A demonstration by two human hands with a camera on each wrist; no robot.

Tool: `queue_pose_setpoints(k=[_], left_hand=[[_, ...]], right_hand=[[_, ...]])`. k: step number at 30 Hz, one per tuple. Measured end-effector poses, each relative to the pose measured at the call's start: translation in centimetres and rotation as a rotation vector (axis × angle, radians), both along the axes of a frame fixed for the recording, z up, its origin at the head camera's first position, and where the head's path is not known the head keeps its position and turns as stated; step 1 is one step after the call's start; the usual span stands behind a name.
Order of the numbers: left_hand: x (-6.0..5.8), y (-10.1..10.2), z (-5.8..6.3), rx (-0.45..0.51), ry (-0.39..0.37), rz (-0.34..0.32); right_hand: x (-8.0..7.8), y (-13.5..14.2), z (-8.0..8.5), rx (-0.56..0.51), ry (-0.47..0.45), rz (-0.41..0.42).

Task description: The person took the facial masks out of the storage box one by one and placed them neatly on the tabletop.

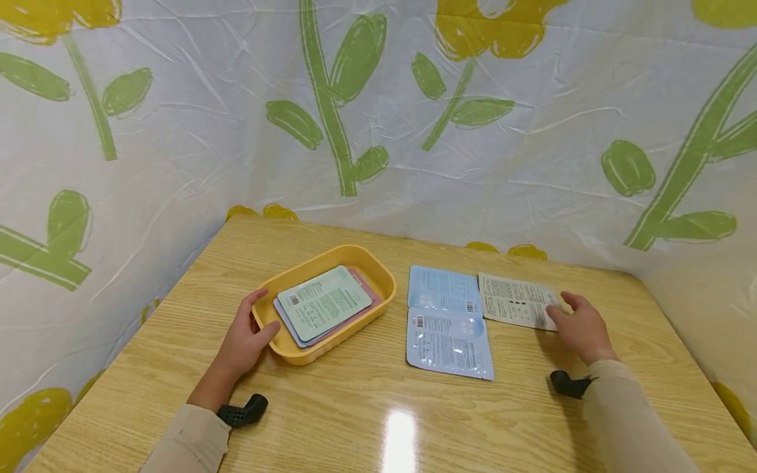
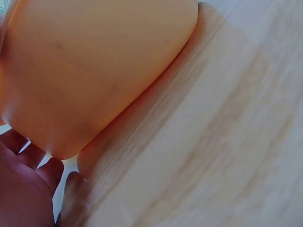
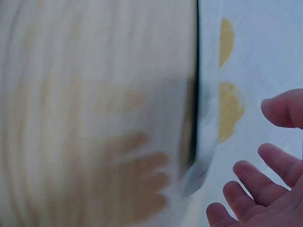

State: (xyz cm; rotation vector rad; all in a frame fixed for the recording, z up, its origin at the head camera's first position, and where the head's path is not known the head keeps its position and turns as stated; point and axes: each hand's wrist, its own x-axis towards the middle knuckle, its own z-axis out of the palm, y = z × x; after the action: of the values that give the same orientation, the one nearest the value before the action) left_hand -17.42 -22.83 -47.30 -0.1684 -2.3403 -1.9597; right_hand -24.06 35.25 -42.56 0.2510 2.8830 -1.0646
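My left hand (image 1: 245, 335) grips the left end of a yellow plastic basket (image 1: 353, 326), thumb over the rim and fingers outside; in the left wrist view those fingers (image 2: 47, 172) lie against its corner. A mint-green printed sachet (image 1: 325, 302) tops a small stack in it, with pink (image 1: 368, 288) and lavender edges showing underneath. My right hand (image 1: 585, 328) hovers by the right end of a cream printed sachet (image 1: 514, 302), thumb overlapping its edge. The right wrist view shows that hand's fingers (image 3: 251, 182) spread and loosely bent, with nothing between them.
A light-blue sachet (image 1: 443, 289) lies left of the cream one, with a lavender sachet (image 1: 446, 348) just in front. All rest on a wood-grain table (image 1: 331, 407). Behind it hangs a white cloth (image 1: 236, 118) with flower prints. A black wrist device (image 1: 244, 412) sits on each arm.
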Motion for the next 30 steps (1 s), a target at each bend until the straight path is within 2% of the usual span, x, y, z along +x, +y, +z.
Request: queue_pose_setpoints(k=[9, 18, 24, 30], left_hand=[[-0.1, 0.0, 0.1, -0.012, -0.001, 0.004], [0.0, 0.1, 0.1, 0.007, -0.01, -0.001], [0.1, 0.0, 0.2, 0.003, -0.018, 0.006], [0.1, 0.0, 0.4, -0.001, -0.021, 0.009]], right_hand=[[0.2, -3.5, 2.0, -0.001, 0.159, 0.094], [0.4, -6.9, 3.3, -0.101, 0.203, 0.207], [0.3, -10.1, 4.3, -0.164, 0.256, 0.346], [0.1, -13.5, 4.9, -0.222, 0.241, 0.44]])
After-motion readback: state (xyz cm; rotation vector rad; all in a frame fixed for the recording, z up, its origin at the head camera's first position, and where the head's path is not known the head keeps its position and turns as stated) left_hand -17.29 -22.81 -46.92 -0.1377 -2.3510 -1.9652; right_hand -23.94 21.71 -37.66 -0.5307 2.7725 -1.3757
